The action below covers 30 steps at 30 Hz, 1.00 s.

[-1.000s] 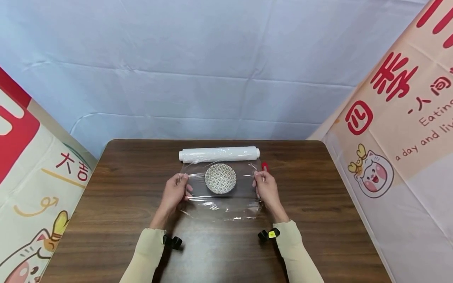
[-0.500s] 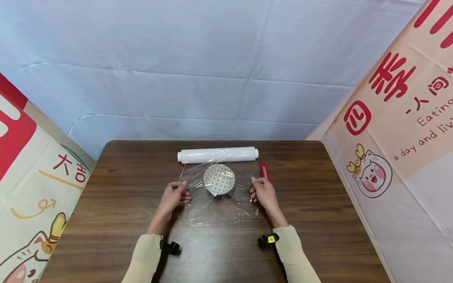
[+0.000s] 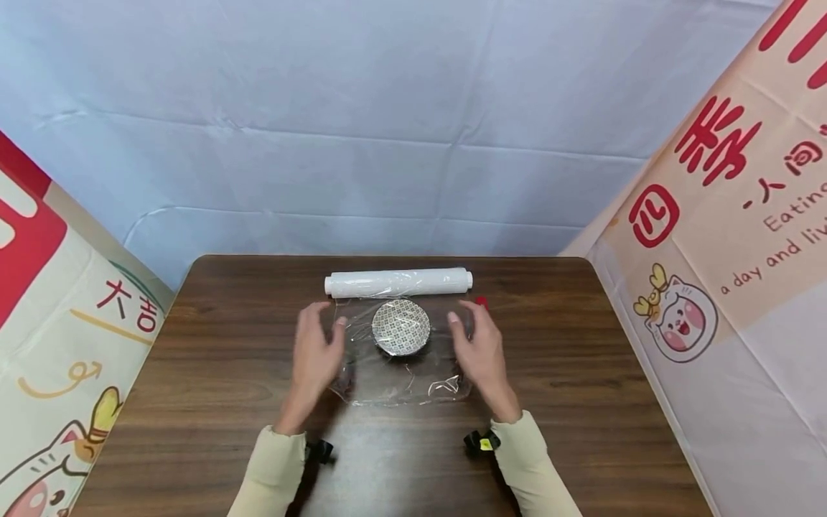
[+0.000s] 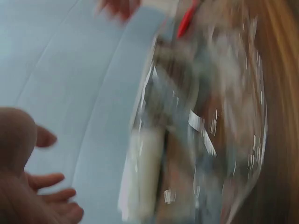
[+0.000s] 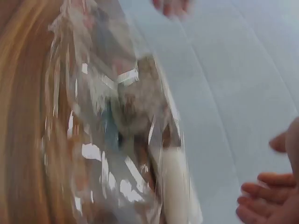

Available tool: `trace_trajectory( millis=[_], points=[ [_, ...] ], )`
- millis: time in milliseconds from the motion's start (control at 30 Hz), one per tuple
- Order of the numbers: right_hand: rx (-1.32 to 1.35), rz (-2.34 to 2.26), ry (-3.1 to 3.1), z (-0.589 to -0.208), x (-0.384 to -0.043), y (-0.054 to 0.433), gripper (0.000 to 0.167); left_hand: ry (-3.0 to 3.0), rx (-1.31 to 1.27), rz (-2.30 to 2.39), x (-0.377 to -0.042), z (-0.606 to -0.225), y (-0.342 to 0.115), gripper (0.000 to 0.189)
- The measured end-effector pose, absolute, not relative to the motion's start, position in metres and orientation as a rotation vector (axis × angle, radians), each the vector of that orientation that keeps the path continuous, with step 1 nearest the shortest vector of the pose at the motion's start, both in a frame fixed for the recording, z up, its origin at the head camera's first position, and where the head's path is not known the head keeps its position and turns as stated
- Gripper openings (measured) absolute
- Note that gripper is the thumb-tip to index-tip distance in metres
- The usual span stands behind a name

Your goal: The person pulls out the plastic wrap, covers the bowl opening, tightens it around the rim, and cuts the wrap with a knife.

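Observation:
A patterned bowl [image 3: 400,327] sits under a sheet of clear plastic wrap [image 3: 381,380], which drapes over it and spreads toward the near side. The wrap runs back to its white roll [image 3: 398,283] behind the bowl. To the left of the bowl is my left hand [image 3: 316,350], thumb and fingers spread apart and holding nothing, over the sheet's left edge. My right hand [image 3: 480,350] mirrors it on the right side, likewise spread and holding nothing. Both wrist views are blurred; there the wrap [image 4: 201,130] looks glossy and wrinkled, with the hands apart from it.
A red box cutter [image 3: 481,302] lies right of the roll, mostly hidden behind my right hand. The brown wooden table [image 3: 581,402] ends at a pale cloth backdrop [image 3: 388,143]. Printed banners [image 3: 730,287] stand at both sides.
Both hands have let go of the plastic wrap's side edges, and their fingers have opened. The sheet has come down from taut over the bowl to draped around it.

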State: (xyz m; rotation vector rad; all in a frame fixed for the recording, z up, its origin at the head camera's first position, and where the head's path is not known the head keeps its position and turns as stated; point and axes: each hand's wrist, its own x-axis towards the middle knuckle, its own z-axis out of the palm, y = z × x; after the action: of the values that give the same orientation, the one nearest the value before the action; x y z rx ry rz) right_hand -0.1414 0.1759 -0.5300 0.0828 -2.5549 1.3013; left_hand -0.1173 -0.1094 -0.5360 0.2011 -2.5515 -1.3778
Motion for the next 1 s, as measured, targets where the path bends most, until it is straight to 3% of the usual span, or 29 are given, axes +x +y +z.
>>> trace_trajectory(
  millis=[133,267,733,1000],
  points=[
    [0.352,1.269,-2.672,-0.539,-0.143,0.151,0.065,-2.675,-0.117,-1.272,-0.12,-0.542,-0.075,0.071],
    [0.396,1.235,-2.79,-0.56,-0.143,0.134,0.073,-2.778,-0.212,-1.194,-0.12,-0.561,-0.051,0.085],
    [0.209,1.427,-2.652,-0.577,-0.147,0.124,0.071,-2.693,-0.135,-1.553,-0.124,-0.586,-0.049,0.085],
    [-0.045,1.575,-2.386,-0.569,-0.124,0.12,0.061,-2.396,0.24,-1.656,-0.101,-0.567,-0.033,0.07]
  ],
)
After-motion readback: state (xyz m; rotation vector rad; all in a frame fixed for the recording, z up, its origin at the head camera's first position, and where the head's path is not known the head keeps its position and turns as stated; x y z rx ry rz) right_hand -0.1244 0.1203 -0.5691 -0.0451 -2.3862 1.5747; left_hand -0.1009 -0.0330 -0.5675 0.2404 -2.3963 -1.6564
